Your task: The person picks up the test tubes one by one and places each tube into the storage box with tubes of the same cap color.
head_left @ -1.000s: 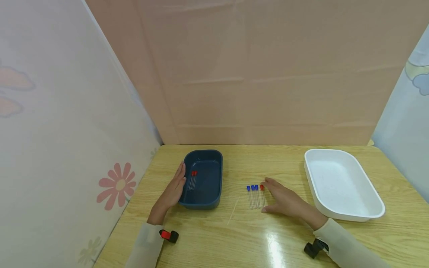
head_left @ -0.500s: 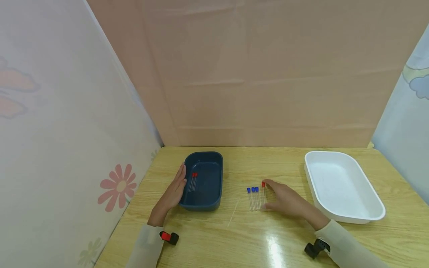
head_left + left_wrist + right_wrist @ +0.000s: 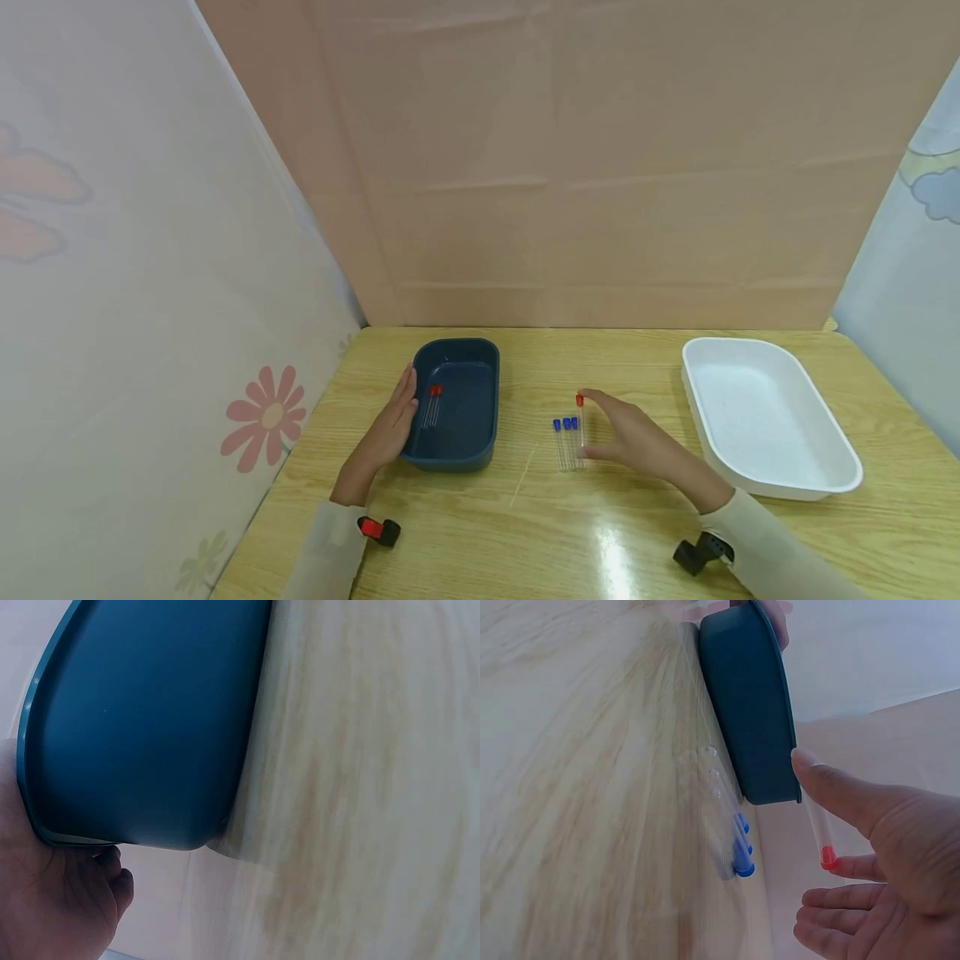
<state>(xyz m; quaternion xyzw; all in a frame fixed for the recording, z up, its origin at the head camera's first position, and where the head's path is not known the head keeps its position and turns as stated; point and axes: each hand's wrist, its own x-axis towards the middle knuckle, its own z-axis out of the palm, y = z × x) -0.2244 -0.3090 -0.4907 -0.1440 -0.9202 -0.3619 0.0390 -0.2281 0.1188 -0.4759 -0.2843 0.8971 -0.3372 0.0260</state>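
The right hand [image 3: 637,442] holds up a see-through tube with a red cap [image 3: 818,826]. Its grip is pinched on the tube, with the thumb at the plain end and a finger at the cap. The cap points to 12 o'clock, and the tube is up off the tabletop [image 3: 555,542]. At 9 o'clock from it, lower down, 3 tubes with blue caps [image 3: 568,447] lie in a row, caps to 12 o'clock too. Farther off at 9 o'clock sits a dark blue tub [image 3: 468,417]. Inside lie 2 tubes with red caps [image 3: 430,408], near the tub's 9 o'clock side. The left hand [image 3: 388,423] touches the outside of the tub at 9 o'clock. Its grip is not clamped: the fingers lie straight along the wall. At 3 o'clock from the right hand sits a white tray [image 3: 772,417]. A red flower [image 3: 270,415] (it has lots of petals) is on the pale cloth [image 3: 150,292] at 9 o'clock from the left hand. A tan sheet [image 3: 600,167] hangs at 12 o'clock.
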